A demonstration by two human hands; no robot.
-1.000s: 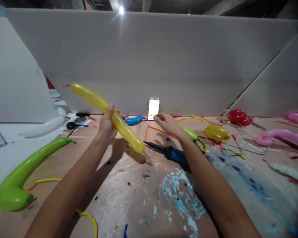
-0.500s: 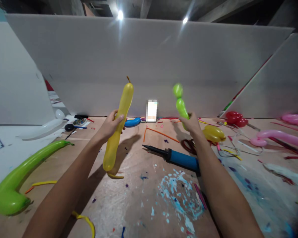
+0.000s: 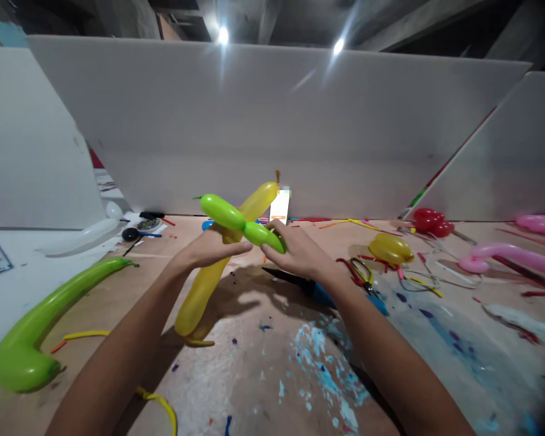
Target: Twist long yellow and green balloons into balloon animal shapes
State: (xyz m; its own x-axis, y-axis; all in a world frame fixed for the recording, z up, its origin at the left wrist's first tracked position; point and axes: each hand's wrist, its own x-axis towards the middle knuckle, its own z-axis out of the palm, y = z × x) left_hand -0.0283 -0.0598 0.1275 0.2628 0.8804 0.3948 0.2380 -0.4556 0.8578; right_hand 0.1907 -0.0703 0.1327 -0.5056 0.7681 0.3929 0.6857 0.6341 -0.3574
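A long, translucent yellow modelling balloon [image 3: 200, 300] is gripped near its middle by the left hand [image 3: 211, 248], whose thumb is stretched toward the right; its other fingers are mostly hidden. The balloon is held slantwise above the brown, paint-spattered tabletop [image 3: 249, 387], its knotted upper end raised toward the grey-white panel [image 3: 272, 121]. Whether the tabletop is touched by its lower tail cannot be told.

A glossy lime-green balloon [image 3: 221, 210], pinched into two segments, is grasped at its lower segment between the thumb and fingers of the right hand [image 3: 300, 249]. It is laid across the front of the yellow one, so that a cross is formed.

A lit phone [image 3: 279, 209] is propped against the panel just behind. The black-and-blue plastic hand pump [image 3: 288, 277] is partly covered by the right forearm. At the left, a bent, thick green balloon [image 3: 22, 357] is seen lying on the tabletop.
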